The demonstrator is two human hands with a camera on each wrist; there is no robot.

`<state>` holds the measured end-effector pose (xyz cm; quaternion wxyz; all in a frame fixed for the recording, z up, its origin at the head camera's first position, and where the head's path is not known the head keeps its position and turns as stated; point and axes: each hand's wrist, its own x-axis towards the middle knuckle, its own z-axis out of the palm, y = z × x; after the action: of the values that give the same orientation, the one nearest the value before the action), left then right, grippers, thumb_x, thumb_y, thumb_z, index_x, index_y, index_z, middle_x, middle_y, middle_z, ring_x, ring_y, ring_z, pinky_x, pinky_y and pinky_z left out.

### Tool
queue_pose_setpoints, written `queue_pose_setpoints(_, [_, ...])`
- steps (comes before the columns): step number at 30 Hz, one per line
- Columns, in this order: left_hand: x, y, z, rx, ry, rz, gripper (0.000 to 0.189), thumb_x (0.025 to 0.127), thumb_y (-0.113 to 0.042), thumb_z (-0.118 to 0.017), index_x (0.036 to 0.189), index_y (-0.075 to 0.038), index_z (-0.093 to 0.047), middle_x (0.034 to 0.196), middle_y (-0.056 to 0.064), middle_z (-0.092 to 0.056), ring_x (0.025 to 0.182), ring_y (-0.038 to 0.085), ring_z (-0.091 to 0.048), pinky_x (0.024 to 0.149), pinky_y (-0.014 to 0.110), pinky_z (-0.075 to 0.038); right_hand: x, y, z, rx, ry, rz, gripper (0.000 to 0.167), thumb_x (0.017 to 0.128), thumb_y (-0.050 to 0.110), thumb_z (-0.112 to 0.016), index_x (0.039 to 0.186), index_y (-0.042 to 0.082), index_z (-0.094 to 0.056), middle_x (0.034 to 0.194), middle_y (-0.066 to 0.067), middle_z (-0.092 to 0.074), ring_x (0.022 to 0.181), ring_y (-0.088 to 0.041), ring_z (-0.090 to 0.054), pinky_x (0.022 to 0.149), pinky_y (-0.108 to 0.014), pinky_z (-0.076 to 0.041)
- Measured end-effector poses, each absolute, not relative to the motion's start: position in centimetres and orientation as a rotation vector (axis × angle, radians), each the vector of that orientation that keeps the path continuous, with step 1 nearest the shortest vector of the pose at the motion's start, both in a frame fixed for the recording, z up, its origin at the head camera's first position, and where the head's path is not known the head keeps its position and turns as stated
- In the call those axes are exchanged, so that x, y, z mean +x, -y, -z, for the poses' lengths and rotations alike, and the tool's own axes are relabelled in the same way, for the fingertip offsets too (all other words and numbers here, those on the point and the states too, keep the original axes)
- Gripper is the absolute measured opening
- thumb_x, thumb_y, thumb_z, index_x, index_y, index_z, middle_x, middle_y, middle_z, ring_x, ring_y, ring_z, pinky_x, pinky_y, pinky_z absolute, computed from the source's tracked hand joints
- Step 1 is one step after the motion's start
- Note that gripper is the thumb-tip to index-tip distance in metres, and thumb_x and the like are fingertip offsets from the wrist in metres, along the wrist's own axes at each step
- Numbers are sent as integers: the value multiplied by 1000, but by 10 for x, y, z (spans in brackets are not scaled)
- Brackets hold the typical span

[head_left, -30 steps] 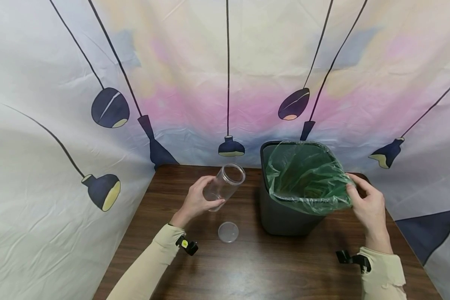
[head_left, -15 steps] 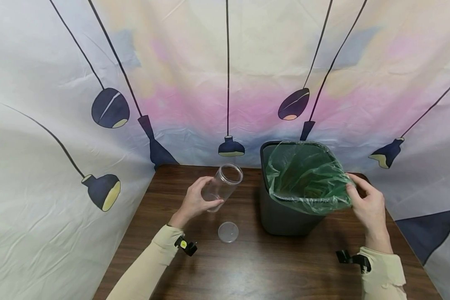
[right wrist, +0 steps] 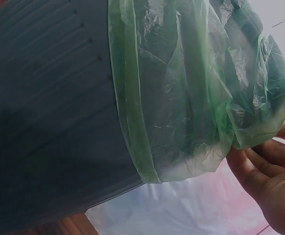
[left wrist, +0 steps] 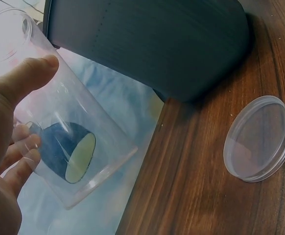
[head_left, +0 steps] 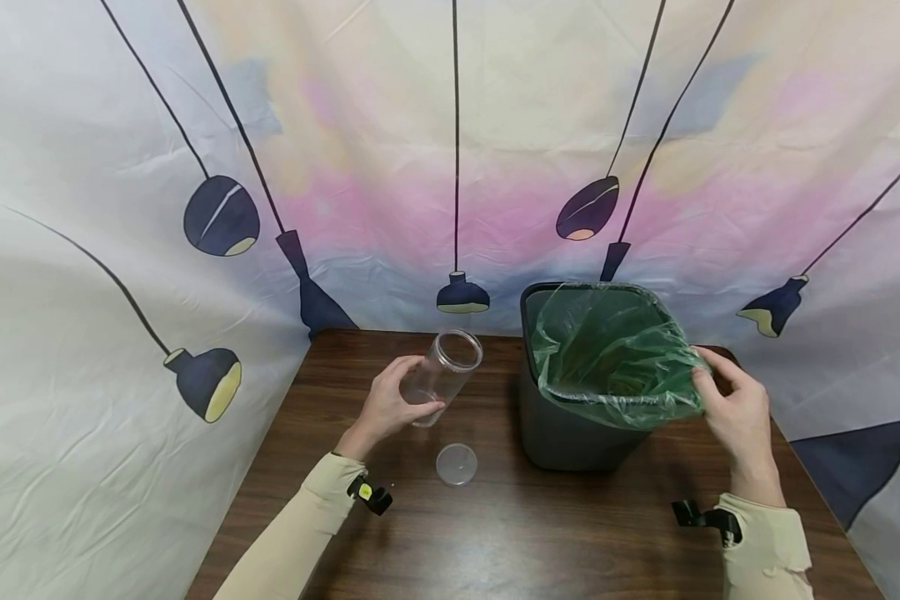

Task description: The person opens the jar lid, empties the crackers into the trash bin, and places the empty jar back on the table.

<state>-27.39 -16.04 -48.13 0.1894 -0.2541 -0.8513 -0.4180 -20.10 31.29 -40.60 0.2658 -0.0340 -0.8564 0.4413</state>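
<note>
My left hand (head_left: pixel 385 402) grips a clear plastic jar (head_left: pixel 444 375) around its side, fingers behind and thumb in front. The jar is tilted, its open mouth up and toward the right; it looks empty. On the table near it lies a round clear lid (head_left: pixel 456 464), also visible in the left wrist view (left wrist: pixel 260 138). At the right, my right hand (head_left: pixel 738 408) pinches the edge of a green plastic bag (head_left: pixel 622 358). That bag lines a dark grey trash bin (head_left: pixel 581 433), folded over its front and right rim; in the right wrist view the bag (right wrist: pixel 181 98) hangs over the outside wall.
The bin stands on a brown wood-grain table (head_left: pixel 495 533) toward its back edge. A cloth backdrop (head_left: pixel 382 167) printed with hanging lamps surrounds the table. Black wrist cameras sit on both sleeves.
The jar in my left hand has shifted slightly left and down, its mouth turning a little more upright. My right hand, the bag and the bin have stayed put.
</note>
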Motion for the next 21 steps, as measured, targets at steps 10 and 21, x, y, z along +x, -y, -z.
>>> queue_pose_setpoints(10, [-273,161,479,-704,2384,1222,73,59,-22,-95,121,-7,-60,119,8,-62,109,25,-61,91,46,-53,-201,-313,405,-92,2317,-1193,33,97,23,-57,127,11,-65,66,17,-54,46,-8,-38,43,-24,-33])
queue_pose_setpoints(21, [-272,164,485,-690,2366,1226,71,59,-21,-95,119,-6,-60,115,7,-63,106,22,-62,88,40,-55,-200,-312,404,-108,2323,-1181,33,98,26,-57,126,13,-66,72,21,-56,48,-8,-40,44,-24,-35])
